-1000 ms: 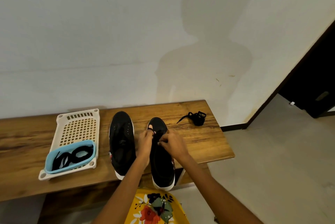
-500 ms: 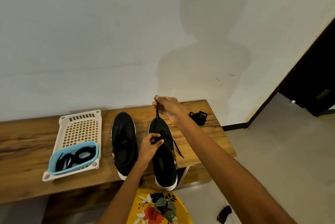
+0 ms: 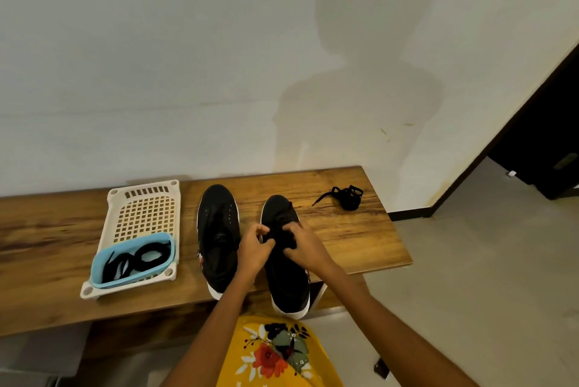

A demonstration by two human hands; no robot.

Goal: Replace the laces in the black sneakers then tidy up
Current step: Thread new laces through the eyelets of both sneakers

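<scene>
Both hands, left [image 3: 254, 249] and right [image 3: 300, 243], are pinching lace at the right sneaker [image 3: 283, 258], centre frame, likely working eyelets.

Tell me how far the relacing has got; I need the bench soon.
Done: one lace lies loose on the bench. In hand: both hands, left hand and right hand, work at the right sneaker. Left: the left sneaker, laces in the blue tub, tidying.

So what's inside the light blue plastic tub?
Coiled black laces lie in the light blue plastic tub, which sits in the white perforated tray. How many cannot be told.
</scene>
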